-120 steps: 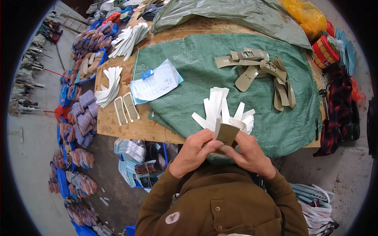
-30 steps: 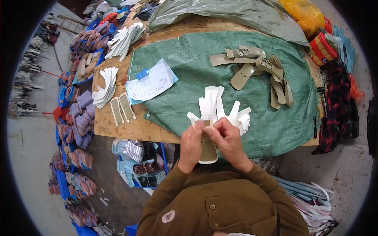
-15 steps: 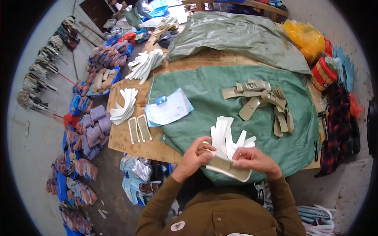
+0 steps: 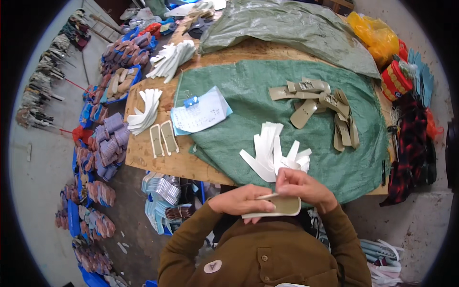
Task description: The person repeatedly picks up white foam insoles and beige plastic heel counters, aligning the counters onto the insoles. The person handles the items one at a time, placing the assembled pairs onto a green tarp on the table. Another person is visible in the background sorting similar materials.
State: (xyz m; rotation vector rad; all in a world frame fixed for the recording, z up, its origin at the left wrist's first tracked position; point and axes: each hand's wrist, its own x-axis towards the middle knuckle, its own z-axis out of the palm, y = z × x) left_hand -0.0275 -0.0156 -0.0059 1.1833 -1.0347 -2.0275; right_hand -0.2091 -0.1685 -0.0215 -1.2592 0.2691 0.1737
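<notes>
Left hand (image 4: 246,201) closed around one end of a tan piece (image 4: 288,205) with white edging, thumb on its face. Right hand (image 4: 306,190) pinched shut at the piece's far rim; can't tell exactly what the fingertips grip. Piece is held tilted in front of the torso, at the tabletop's (image 4: 181,165) near edge.

Just beyond: fanned white strips (image 4: 264,152) on a green woven sheet (image 4: 248,91). Farther right on the sheet: heap of bare tan pieces (image 4: 303,115). Left: clipped papers (image 4: 203,115), then two edged pieces (image 4: 157,141) side by side on wood, white strip bundle (image 4: 145,112) just behind.
</notes>
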